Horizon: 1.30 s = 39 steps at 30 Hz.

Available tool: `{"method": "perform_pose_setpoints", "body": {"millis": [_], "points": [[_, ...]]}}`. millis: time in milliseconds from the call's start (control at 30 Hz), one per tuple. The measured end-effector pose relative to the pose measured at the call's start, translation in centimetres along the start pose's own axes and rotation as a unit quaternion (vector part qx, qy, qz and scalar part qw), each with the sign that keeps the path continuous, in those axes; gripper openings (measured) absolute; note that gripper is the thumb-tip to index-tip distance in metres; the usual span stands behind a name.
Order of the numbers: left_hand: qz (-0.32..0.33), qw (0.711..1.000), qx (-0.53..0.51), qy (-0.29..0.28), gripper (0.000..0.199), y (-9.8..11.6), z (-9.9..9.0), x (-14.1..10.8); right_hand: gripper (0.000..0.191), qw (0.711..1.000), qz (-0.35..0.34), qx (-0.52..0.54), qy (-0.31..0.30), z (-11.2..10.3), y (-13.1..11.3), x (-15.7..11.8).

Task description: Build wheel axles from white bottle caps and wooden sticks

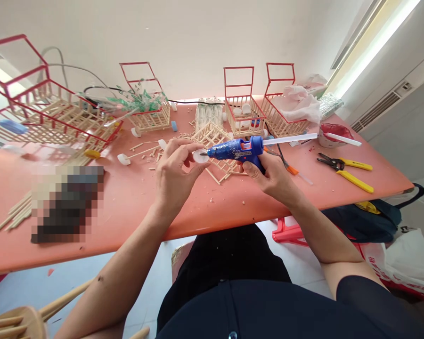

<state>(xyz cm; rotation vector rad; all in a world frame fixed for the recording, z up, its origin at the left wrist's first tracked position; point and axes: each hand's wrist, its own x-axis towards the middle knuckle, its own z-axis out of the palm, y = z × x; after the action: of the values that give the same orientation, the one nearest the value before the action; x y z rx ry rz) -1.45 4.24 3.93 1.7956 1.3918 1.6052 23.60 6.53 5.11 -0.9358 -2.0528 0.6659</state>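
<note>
In my left hand (176, 169) I pinch a small, round, white plastic cap (199, 157) by its edge, thumb below and fingers above, probably so that its face stays free for the nozzle. My right hand (273, 175) is closed around the handle of a blue plastic hot-glue gun (233, 149), its metal tip right at the cap's face (whether it actually touches, I cannot tell). A long, translucent white glue stick (291, 139) juts from the gun's back end, away from my left hand, where it seems out of the way.

The cap is up in the air over the middle of the orange-topped table (134, 216), near an open lattice of pale wooden sticks (209, 133). I suppose I hold both pieces off the surface so I can turn either one freely. Left of my left hand lies a thin wooden rod with white caps at its ends (123, 159); the yellow-handled pliers (355, 181) sit apart at the right, perhaps to leave my elbow room.

Both forearms come in from the table's front edge and angle inward, elbows bent, so the hands meet nearly in front of my chest.
</note>
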Motion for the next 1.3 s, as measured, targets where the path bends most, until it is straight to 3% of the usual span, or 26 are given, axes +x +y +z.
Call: {"method": "perform_pose_setpoints", "body": {"millis": [200,800,1067,1300], "points": [[0.009,1.0,0.019,-0.004,0.026,-0.1,0.2,-0.1,0.043,0.999,-0.039,-0.031,0.013,0.2,0.1,0.2],[0.06,0.995,0.085,-0.005,0.018,-1.0,0.3,-0.2,0.038,0.996,-0.069,-0.05,0.002,0.6,0.3,0.2],[0.137,0.969,0.205,-0.001,0.016,-1.9,0.3,-0.3,0.033,0.982,-0.146,-0.117,0.031,0.7,1.0,0.2],[0.153,0.964,0.219,0.001,0.017,-2.1,0.3,-0.3,0.025,0.976,-0.163,-0.138,0.036,0.7,1.3,0.1]]}}
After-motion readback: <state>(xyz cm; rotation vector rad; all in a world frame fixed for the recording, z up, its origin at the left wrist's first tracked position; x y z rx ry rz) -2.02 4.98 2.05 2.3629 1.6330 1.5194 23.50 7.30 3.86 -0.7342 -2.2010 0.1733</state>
